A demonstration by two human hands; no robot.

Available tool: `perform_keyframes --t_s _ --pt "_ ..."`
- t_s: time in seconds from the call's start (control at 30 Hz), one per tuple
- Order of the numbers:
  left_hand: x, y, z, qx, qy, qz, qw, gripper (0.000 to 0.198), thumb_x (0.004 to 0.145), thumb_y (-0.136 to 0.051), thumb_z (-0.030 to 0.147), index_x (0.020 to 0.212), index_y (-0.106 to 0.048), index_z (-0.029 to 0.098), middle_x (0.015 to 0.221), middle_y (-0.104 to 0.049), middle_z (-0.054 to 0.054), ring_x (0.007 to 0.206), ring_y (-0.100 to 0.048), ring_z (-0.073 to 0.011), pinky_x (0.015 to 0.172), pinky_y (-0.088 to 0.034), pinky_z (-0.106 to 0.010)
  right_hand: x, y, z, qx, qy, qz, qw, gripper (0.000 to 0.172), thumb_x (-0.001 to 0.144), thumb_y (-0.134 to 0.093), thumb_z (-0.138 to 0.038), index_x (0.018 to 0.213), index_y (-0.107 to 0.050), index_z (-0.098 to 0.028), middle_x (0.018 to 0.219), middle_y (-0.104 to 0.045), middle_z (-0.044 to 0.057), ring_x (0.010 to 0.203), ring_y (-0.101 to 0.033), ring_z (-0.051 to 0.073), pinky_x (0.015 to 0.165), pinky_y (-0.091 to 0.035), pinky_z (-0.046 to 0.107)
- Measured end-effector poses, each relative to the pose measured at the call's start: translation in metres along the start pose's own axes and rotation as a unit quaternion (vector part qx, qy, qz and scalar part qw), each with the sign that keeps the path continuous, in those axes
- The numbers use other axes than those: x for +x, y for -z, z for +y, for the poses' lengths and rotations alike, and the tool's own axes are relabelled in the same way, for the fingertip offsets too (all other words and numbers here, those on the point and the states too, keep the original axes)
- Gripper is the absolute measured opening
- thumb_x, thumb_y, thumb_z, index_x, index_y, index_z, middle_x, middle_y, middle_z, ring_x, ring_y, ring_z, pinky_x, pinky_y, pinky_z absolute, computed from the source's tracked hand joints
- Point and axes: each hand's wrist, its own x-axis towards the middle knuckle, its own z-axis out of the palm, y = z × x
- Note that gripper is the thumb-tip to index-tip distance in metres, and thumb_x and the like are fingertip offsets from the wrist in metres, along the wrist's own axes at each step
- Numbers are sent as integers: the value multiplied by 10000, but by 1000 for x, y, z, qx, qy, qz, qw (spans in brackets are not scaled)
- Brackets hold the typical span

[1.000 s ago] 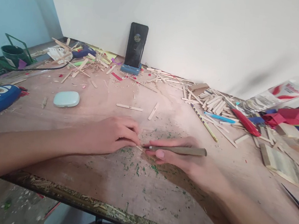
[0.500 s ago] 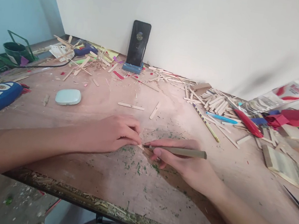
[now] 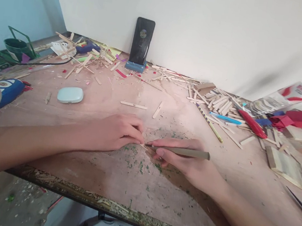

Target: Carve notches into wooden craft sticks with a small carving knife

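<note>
Pins a small wooden sliver (image 3: 143, 146) flat to the surface (image 3: 129, 191) with the left hand (image 3: 115, 132), fingertips pinched shut on it, probably to steady it. Grips a slim craft tool (image 3: 187, 153) pen-fashion in the closed right hand (image 3: 188, 168), tip meeting the sliver at centre. Finds open room toward 6 o'clock, up to the ragged front edge; hemmed in by craft sticks (image 3: 219, 103) at 2 o'clock, an earbud case (image 3: 70, 95) at 10, a propped phone (image 3: 142, 41) at 12

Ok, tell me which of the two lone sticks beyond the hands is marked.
The left stick, lying almost level beyond the left hand, with a dark mark near its middle. The right stick slants and looks plain.
</note>
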Motion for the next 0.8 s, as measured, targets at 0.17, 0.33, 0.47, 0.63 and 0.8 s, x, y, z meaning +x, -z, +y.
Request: perform_keyframes --t_s 0.17,0.33,0.47,0.63,0.8 --pt "-1 1 1 -9 3 4 1000 146 1298 -813 311 1288 -891 187 1256 -891 -53 1138 -869 -225 1122 -772 -464 -1 1 -5 1 -6 5 1000 511 1011 -1053 -734 1240 -1053 -277 1022 -974 97 894 -919 262 868 -824 407" --pt "0 2 3 -12 9 1 1000 159 1314 -759 268 1283 -893 190 1268 -891 -56 1162 -865 -227 1151 -756 -471 -1 0 -5 -1 -10 10 1000 515 986 -1062 -737 1244 -1065 -291 1026 -982 98 908 -940 281 876 -841 414" --pt "1 3 4 -10 12 -5 1000 135 1304 -773 253 1279 -887 186 1273 -891 -54 1171 -868 -228 1156 -758 -471 -2 1 -7 -2 -11 15 1000 496 986 -1069 -741 1212 -1070 -299 1018 -982 99 899 -950 293 851 -849 414" --pt "0 3 5 -13 11 -1 1000 138 1297 -760 203 1276 -895 186 1276 -894 -51 1170 -868 -226 1152 -754 -465 -2 3 -6 4 -8 9 1000 418 1008 -1069 -703 1204 -1074 -334 1025 -982 89 905 -952 281 859 -848 396" --pt "1 3 5 -20 10 4 1000 182 1292 -732 164 1279 -912 187 1277 -898 -56 1173 -862 -225 1157 -736 -460 -1 2 -1 -6 -6 11 1000 471 1005 -1058 -746 1236 -1071 -336 1070 -991 96 939 -967 298 867 -856 417"
